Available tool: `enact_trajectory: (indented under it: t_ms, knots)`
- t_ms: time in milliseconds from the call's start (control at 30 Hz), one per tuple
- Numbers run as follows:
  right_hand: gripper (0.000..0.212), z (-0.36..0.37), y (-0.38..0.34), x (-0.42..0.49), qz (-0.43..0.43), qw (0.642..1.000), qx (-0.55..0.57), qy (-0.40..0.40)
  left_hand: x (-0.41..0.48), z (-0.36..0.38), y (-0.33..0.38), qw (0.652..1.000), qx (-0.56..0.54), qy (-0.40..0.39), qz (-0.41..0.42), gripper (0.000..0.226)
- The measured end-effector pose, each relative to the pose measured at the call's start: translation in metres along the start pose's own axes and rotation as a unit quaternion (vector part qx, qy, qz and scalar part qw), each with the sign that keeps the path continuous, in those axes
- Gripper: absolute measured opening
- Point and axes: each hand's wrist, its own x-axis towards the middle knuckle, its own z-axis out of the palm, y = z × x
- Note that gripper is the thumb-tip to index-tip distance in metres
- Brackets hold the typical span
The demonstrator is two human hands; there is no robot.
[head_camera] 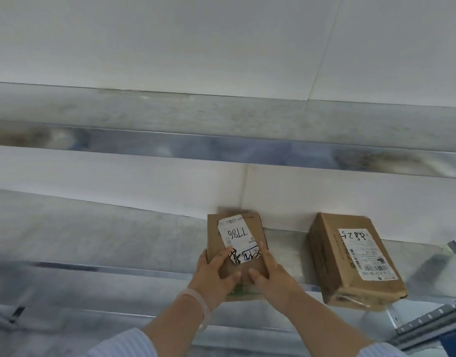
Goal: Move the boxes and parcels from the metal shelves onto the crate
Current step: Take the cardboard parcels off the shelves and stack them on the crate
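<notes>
A small brown cardboard box [237, 228] with a white label marked 7786 lies on the metal shelf [118, 240], near its front edge. My left hand [216, 273] grips the box's near left corner, thumb on top. My right hand [269, 274] grips its near right side, thumb on top as well. A second, larger brown box [353, 258] with a white shipping label lies on the same shelf to the right, its near end over the shelf's front lip. No crate is in view.
A higher metal shelf [221, 148] runs across above. A white wall [221, 47] stands behind the shelves. A perforated metal upright [427, 323] is at the lower right, with something blue [453, 343] below it.
</notes>
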Motion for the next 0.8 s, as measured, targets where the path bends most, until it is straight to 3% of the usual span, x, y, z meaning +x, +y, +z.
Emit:
enact_trajectory:
  t_ms: [267,500,800]
  knots:
    - [0.074,0.063,-0.073,0.000,-0.161,0.981,0.025,-0.101,-0.073,-0.061,-0.043,0.981,-0.057,0.184,-0.036,0.060]
    - [0.071,0.154,-0.151,-0.047,-0.289,0.929,0.010,-0.231,-0.192,-0.114,-0.091,0.927,0.006,0.359,-0.107,0.064]
    - [0.069,0.270,-0.268,-0.129,-0.413,0.867,-0.023,-0.279,-0.336,-0.201,-0.144,0.860,-0.040,0.496,-0.114,0.066]
